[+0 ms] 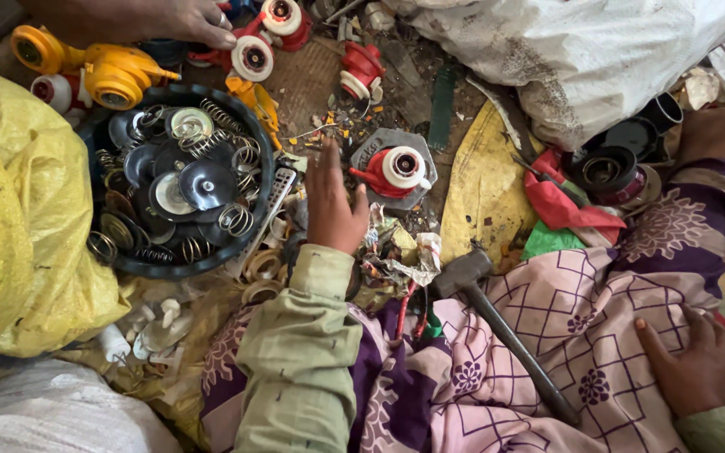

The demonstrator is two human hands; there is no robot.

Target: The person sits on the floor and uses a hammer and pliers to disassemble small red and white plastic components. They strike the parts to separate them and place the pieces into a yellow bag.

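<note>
Head view looks straight down at a person sitting on the ground among scrap parts. Their left hand (333, 205), in a pale green sleeve (299, 352), reaches forward near the centre with its fingers (322, 164) held loosely together and empty, resting on small debris. Just beside it, at 2 o'clock from the hand, lies a red and white plastic valve part (392, 172) on a grey hexagonal plate (371, 143); hand and part sit close but apart. At 9 o'clock from the hand stands a round dark basin (262, 151) filled with metal discs and coil springs (182, 180).

Their right hand (690, 361) lies flat at 4 o'clock in the picture, fingers gently spread on the patterned pink and purple cloth (564, 319) over the lap, holding nothing. A black hammer (497, 323) lies across that cloth between the two hands, its head toward 11 o'clock.

At 12 o'clock, another person's hand (182, 21) rests on more red and white parts (253, 54), with yellow plastic housings (115, 75) just to its left. A yellow sack (18, 210) fills the 9 o'clock edge and a white sack (581, 50) lies at 1 o'clock.
</note>
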